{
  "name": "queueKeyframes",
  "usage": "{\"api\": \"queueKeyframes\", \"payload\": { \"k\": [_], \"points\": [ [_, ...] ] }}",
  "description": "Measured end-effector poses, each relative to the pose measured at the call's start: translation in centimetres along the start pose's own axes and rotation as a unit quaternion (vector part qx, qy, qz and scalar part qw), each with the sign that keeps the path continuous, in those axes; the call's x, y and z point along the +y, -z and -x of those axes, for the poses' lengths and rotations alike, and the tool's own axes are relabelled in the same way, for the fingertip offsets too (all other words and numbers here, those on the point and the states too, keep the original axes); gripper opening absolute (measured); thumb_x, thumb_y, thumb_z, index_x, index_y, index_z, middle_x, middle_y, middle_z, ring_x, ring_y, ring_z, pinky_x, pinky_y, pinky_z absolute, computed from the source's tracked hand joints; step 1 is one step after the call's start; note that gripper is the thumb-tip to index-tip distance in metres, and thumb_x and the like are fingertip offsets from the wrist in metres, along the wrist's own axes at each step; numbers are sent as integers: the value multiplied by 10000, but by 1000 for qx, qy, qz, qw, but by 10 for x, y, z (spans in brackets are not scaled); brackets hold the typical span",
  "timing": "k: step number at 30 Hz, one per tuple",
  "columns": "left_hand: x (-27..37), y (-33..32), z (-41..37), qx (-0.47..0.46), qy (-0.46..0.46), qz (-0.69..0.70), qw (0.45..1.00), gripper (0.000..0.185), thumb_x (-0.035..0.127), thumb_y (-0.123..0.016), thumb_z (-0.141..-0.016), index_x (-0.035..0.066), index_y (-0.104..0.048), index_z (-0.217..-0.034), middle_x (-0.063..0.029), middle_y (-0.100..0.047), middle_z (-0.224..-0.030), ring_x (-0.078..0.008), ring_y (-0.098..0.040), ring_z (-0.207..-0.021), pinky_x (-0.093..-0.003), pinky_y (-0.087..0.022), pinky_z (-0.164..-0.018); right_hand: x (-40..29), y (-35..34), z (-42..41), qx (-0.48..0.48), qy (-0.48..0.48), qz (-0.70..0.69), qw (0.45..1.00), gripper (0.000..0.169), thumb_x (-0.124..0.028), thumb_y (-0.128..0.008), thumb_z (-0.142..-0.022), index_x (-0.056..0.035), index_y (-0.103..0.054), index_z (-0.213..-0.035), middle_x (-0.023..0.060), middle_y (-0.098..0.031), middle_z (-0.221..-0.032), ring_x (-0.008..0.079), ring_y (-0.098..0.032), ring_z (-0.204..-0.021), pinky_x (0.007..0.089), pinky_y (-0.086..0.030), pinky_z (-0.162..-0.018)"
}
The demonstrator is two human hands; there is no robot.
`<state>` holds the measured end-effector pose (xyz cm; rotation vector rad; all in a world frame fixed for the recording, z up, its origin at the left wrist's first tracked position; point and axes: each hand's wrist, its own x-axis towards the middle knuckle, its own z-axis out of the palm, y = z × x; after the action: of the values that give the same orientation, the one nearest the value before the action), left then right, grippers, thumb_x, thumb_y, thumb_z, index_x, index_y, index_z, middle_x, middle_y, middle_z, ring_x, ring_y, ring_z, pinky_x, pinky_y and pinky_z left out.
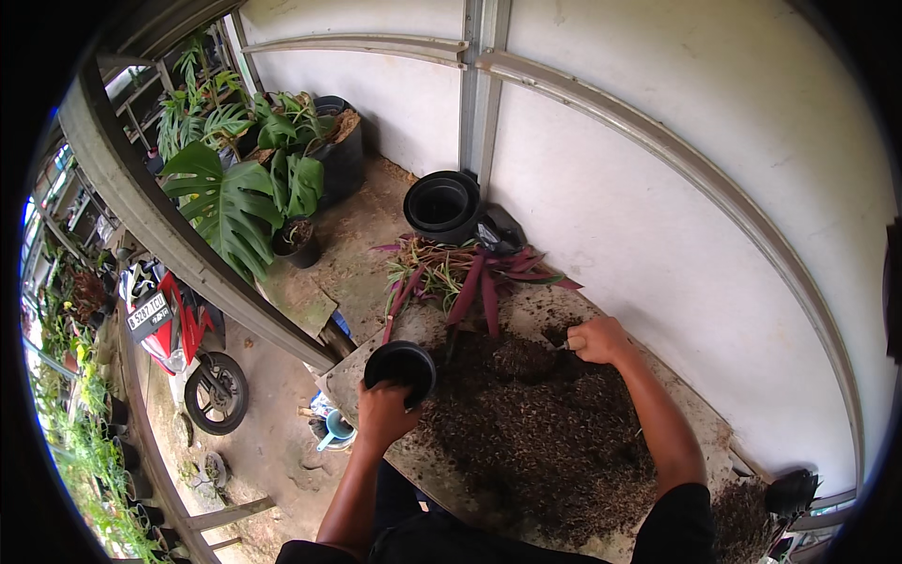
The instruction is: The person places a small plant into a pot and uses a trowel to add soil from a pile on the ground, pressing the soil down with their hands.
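Note:
My left hand [386, 417] grips the near rim of a black plastic plant pot [400, 363], its fingers reaching inside; the pot's interior is dark. At the far edge of a heap of dark potting mix [542, 437], my right hand [599, 341] is closed around the handle of a small trowel [559, 346]. The trowel's blade is mostly hidden by a mound of mix. Beyond the heap lie uprooted plants with long purple leaves [468, 292] and some narrow green ones.
Nested black pots [442, 204] and a black plastic bag [502, 229] stand by the white wall [578, 176]. Potted monstera plants [225, 201] are farther left. A metal post [176, 233] crosses the left side, with a motorcycle [183, 338] and a blue dipper [336, 427] below.

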<state>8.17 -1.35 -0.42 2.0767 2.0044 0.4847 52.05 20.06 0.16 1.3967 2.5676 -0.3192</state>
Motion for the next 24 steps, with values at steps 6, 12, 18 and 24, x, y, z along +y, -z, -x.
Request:
{"api": "queueKeyframes", "payload": {
  "k": [6, 12, 18, 24],
  "points": [
    [0, 1, 1, -18, 15, -10, 1000, 374, 371, -775, -742, 154, -805, -1045, -66, -775, -1039, -265, -704, -1059, -551, -400, -1030, -12, -2, 10, 69, -2, -14, 998, 351, -259, -761, -725, -325, -759, -1070, 31, -736, -850, 301, -712, -800, 486, -558, -697],
    [-3, 11, 11, -34, -2, 76, 997, 441, 395, -750, -821, 161, -773, -1194, -114, -746, -1222, -277, -659, -1221, -636, -275, -1189, -25, 7, 17, 5, -28, -21, 999, 389, -281, -759, -731, -308, -766, -1119, 49, -760, -914, 298, -727, -848, 479, -574, -737],
    [5, 22, 9, -20, 11, 59, 998, 490, 409, -777, -823, 155, -755, -1241, -126, -673, -1383, -288, -580, -1351, -699, -97, -1244, -17, -2, 30, 106, -13, -85, 991, 456, -285, -789, -730, -292, -770, -1185, 58, -771, -951, 292, -734, -869, 473, -588, -774],
    [24, 32, 9, 18, 18, 21, 999, 810, 422, -811, -810, 180, -526, -1528, -175, -472, -1587, -349, -404, -1503, -664, -84, -1258, -22, -1, 44, 101, -42, -117, 987, 435, -298, -798, -762, -295, -769, -1195, 47, -777, -966, 283, -738, -870, 471, -597, -784]
  ]
}}
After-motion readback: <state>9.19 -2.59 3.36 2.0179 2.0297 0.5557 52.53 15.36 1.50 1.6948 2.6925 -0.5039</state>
